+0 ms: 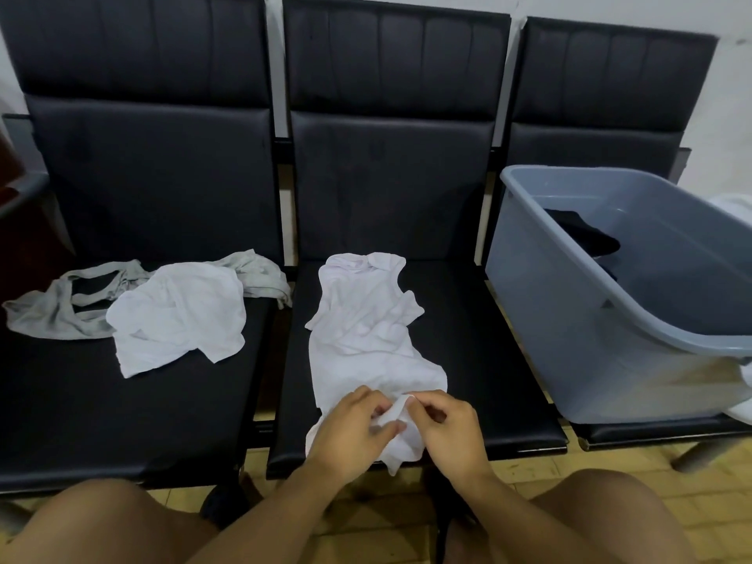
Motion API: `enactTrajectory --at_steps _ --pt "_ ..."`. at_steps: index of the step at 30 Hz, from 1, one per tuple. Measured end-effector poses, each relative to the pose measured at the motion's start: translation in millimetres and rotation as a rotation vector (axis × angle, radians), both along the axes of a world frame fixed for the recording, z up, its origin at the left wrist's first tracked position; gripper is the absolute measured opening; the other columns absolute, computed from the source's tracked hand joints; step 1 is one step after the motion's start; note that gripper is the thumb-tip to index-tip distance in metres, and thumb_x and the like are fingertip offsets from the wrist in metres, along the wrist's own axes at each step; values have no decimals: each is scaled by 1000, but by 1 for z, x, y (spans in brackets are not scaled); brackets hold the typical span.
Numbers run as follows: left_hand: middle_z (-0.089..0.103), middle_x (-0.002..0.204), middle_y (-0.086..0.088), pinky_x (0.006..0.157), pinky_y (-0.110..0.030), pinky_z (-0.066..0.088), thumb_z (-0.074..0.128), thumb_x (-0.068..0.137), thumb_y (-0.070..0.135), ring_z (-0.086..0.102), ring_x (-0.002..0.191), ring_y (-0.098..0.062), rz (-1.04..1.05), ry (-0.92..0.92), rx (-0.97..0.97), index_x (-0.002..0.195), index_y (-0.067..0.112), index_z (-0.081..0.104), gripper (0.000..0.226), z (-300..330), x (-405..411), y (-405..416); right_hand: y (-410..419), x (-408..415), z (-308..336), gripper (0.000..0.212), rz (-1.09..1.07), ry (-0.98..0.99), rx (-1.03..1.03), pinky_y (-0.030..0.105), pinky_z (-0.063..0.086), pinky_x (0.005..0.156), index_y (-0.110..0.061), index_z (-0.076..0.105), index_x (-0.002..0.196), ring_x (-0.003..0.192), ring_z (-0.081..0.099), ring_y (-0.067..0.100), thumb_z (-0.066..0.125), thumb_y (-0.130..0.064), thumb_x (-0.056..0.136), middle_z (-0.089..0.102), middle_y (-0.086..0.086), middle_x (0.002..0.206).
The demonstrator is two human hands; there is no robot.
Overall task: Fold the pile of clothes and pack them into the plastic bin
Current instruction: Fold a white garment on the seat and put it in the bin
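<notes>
Where the left seat carries a crumpled grey garment partly under a white garment, the middle seat bears a white shirt spread lengthwise. Left hand and right hand both pinch its near hem. On the right seat stands the grey plastic bin, holding dark folded clothes.

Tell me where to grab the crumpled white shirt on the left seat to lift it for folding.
Take the white shirt by its near bottom hem, reaching from the front with the left hand. That edge lies flat on bare seat, while its far side overlaps the grey garment.
</notes>
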State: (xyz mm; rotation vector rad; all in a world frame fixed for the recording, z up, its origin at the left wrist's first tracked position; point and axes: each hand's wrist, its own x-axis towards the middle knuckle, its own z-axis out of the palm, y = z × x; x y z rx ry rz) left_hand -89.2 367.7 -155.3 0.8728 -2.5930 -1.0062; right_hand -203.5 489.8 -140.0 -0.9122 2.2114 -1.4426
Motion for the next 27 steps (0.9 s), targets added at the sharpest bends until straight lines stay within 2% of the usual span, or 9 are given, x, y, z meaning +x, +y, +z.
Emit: enactTrajectory --at_steps 4,7,11,13,15,17,19,22,27 --pt "64 104 15 93 -28 51 49 103 42 61 96 -5 -12 82 39 104 29 64 20 -1 0 -5 -1 -7 -1 11 -49 -21 29 22 60 81 -28 73 96 91 70 3 63 -27 99 73 -14 93" --pt "63 116 16 96 -23 50 45 105 34 60 102 -5 0 80 -40 119 30 60 20 2 4 -9 -1 -11 0 18 -16 66 177 25 58 88 -27 63 107 98 65 7 53 -41 101 65 -10 105" --pt "44 128 13 73 -25 51 43 104 20 55 84 -10 -148 -119 -305 132 30 44 29 6 19 -22 0 -13 8 16 262 325 355 16 49 89 -28 60 110 99 59 6 54 -41 102 55 -13 114" --pt "37 126 7 63 -29 47 57 92 4 48 75 -14 -236 -260 -409 131 28 41 49 4 31 -35 1 -18 13 18 366 452 447 19 48 87 -26 61 115 100 59 8 58 -36 101 53 -12 118" --pt "44 107 5 44 -29 46 77 61 -4 50 63 -14 -252 -333 -505 114 25 49 67 3 41 -47 3 -25 18 19 388 517 499 20 47 85 -24 63 116 102 58 11 58 -17 99 56 -9 118" --pt "51 87 1 31 -25 37 85 35 -4 54 55 -15 -118 -319 -608 93 18 59 67 2 50 -57 3 -28 21 31 304 512 506 18 47 82 -24 65 114 100 58 11 56 -3 93 59 -8 109" --pt "53 88 -1 39 -28 43 83 51 2 59 69 -19 92 -264 -502 87 15 61 45 9 53 -63 2 -27 25 32 144 447 445 21 51 76 -28 68 109 89 59 9 59 -5 89 60 -11 97" --pt "48 100 -2 61 -34 45 55 87 10 52 87 -22 496 -151 -211 98 15 51 13 20 50 -65 -3 -21 36 20 -37 306 332 31 57 65 -29 70 97 72 63 10 62 -13 88 65 -10 79" --pt "60 111 -18 84 -44 49 40 103 18 55 93 -32 897 249 538 124 5 51 27 34 33 -69 -6 -19 58 13 -197 182 233 30 58 63 -26 69 98 70 65 10 62 -15 93 68 -10 78"
